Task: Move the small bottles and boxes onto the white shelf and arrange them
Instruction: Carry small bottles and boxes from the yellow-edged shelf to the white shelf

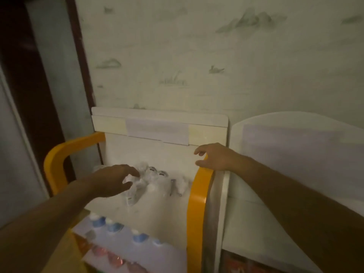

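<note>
A white shelf [157, 154] with orange side rails stands against the wall. On its top tier several small clear bottles [155, 174] stand in a blurred cluster. My left hand [116, 179] hovers over the left end of that cluster, fingers spread and relaxed, fingertips close to a bottle; I cannot tell if they touch. My right hand [214, 157] rests at the top of the right orange rail [199, 194], its fingers loosely curved around the rail's upper end. The tier below holds small bottles with blue caps [114, 226]. Lower still are reddish bottles [114, 260].
A second white shelf unit [295, 154] stands directly to the right. A dark door frame [25, 95] and a grey panel lie to the left. Patterned wallpaper is behind the shelves. A cardboard-coloured surface [65, 251] sits under my left forearm.
</note>
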The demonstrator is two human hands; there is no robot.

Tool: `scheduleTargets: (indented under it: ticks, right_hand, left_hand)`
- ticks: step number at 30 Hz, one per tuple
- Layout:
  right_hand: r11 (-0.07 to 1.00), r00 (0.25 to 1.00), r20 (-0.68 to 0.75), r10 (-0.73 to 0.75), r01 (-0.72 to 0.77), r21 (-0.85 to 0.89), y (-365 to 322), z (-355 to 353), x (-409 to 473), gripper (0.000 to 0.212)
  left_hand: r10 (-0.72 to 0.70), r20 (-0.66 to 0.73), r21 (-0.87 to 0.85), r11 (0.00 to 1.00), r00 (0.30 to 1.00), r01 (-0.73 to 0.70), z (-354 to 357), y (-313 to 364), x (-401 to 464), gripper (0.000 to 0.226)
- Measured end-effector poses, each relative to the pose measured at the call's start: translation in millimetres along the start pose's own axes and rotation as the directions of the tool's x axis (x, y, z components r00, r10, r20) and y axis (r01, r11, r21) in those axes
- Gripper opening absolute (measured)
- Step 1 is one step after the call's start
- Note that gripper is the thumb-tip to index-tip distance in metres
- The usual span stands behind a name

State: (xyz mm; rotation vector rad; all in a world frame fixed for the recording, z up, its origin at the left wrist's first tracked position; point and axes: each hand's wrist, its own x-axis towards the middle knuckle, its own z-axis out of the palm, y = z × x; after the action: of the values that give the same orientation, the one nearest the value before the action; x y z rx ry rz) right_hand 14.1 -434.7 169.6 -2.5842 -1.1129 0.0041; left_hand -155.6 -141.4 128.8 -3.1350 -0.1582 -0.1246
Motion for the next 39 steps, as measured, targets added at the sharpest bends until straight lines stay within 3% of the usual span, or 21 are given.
scheduleTargets:
  ticks: [9, 21, 24, 29, 34, 39]
  right_hand:
    - [0.989, 0.972, 0.178, -0.15, 0.145, 0.041, -94.1, 87.6, 81.6, 0.05]
    - [0.989, 0.955, 0.27, -0.126, 0.098, 0.113, -134.7, 208.1, 230.1, 0.05]
    - [0.986, 0.944, 0.303, -0.134, 0.097, 0.134, -134.7, 234.7, 247.2, 0.062]
    - [0.992, 0.914, 0.385, -0.126, 0.113, 0.058, -140.2, 276.4, 256.1, 0.087]
    - [0.995, 0.937, 0.342, -0.069, 0.038, 0.095, -148.9, 293.7, 267.8, 0.073]
    - [0.991, 0.95, 0.31, 0.039, -0.076, 0.107, -144.6, 297.0, 266.7, 0.065]
  left_hand:
    - [-0.072, 0.072, -0.067, 0.995, 0.995, 0.077, 32.5, -75.0, -26.4, 0.036]
    - [-0.132, 0.216, -0.064, 0.987, 0.967, 0.149, 72.6, -214.4, 23.0, 0.03]
    - [-0.112, 0.216, -0.047, 0.991, 0.97, 0.125, 80.4, -232.3, 50.0, 0.033]
    - [-0.04, 0.341, 0.08, 0.997, 0.939, 0.014, 119.3, -237.6, 83.5, 0.062]
    - [0.047, 0.412, 0.219, 0.964, 0.91, -0.149, 149.6, -260.8, 120.0, 0.085]
    - [0.141, 0.503, 0.25, 0.921, 0.853, -0.299, 170.0, -271.3, 146.4, 0.079]
